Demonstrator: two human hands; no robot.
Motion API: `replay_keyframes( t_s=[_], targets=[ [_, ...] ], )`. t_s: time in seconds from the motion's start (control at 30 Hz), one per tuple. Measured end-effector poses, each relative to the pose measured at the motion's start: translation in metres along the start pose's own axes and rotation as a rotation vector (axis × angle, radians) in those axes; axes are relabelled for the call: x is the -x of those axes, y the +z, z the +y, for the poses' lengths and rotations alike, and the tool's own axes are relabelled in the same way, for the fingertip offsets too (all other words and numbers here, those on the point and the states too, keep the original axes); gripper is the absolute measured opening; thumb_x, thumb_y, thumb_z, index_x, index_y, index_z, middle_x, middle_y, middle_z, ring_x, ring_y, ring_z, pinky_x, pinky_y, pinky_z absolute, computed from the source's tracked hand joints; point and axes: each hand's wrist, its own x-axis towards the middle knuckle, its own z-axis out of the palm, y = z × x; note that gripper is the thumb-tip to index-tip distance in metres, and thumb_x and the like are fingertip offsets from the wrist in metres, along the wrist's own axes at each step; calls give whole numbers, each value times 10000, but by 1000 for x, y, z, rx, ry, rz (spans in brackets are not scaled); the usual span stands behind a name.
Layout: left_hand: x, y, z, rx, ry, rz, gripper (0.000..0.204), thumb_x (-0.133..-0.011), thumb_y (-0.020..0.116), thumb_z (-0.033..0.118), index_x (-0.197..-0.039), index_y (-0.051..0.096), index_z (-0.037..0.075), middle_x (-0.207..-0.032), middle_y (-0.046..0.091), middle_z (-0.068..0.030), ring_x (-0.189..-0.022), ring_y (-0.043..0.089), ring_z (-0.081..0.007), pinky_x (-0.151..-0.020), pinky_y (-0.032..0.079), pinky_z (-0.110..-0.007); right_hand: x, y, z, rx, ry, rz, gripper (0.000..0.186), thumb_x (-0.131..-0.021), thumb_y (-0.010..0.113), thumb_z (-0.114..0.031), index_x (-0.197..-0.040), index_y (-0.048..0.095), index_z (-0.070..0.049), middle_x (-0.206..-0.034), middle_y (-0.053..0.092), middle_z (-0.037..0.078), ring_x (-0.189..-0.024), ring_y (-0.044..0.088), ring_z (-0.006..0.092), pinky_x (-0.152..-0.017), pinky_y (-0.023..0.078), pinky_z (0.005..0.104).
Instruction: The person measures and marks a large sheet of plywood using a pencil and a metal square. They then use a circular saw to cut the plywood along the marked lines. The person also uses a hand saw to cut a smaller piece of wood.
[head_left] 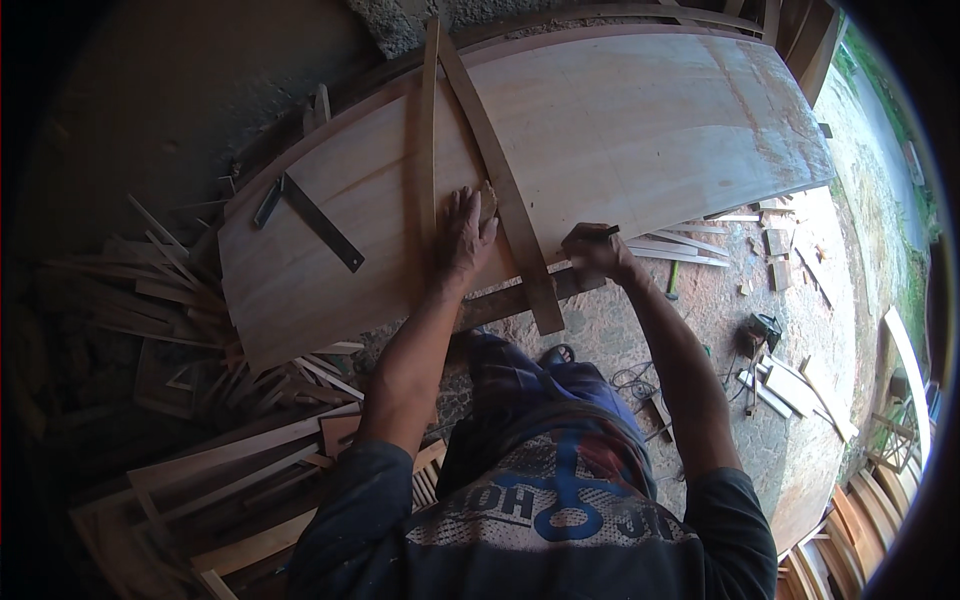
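A large pale plywood panel (620,140) lies flat in front of me. My left hand (463,240) rests on it, fingers stretched out, with a small wood block (488,204) against the index finger and thumb. Just right of the block, a long wooden strip (500,185) crosses the panel and overhangs its near edge. A thinner strip (428,130) runs beside my left fingers and meets the long one at the far end. Over the near edge, my right hand (598,252) is closed around a dark-handled tool (612,232); blur hides its working end.
A try square (320,225) lies on the panel's left part. Offcuts (170,270) are heaped at the left. A corded power tool (762,330) and loose wood pieces (790,385) lie on the floor at right. Below the near edge runs a dark plank (490,308).
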Motion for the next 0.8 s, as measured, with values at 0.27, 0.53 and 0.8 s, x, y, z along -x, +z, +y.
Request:
replay_keyframes(
  t_s=[0.27, 0.53, 0.8],
  targets=[
    [-2, 8, -2, 52, -17, 23, 628, -973, 579, 315, -1464, 402, -35, -1547, 366, -286, -1469, 303, -430, -1222, 219, -537, -12, -5, -12, -460, 427, 249, 297, -961, 621, -265, -1060, 692, 6, -975, 685, 69, -856, 700, 175, -788, 557, 299],
    [-13, 9, 2, 10, -24, 19, 629, -972, 574, 312, -1465, 400, -39, -1526, 399, -282, -1464, 315, -418, -1214, 257, -508, -17, -5, -14, -526, 268, 324, 403, -980, 590, -361, -1178, 661, -17, -1008, 687, 91, -905, 697, 171, -809, 567, 311],
    [-22, 8, -2, 100, -17, 17, 607, -946, 598, 268, -1431, 437, -58, -1518, 407, -282, -1455, 318, -432, -1207, 285, -483, -19, -6, -18, -660, 460, 363, 426, -973, 595, -391, -1194, 658, -31, -973, 697, 96, -880, 707, 175, -775, 562, 305]
  ],
)
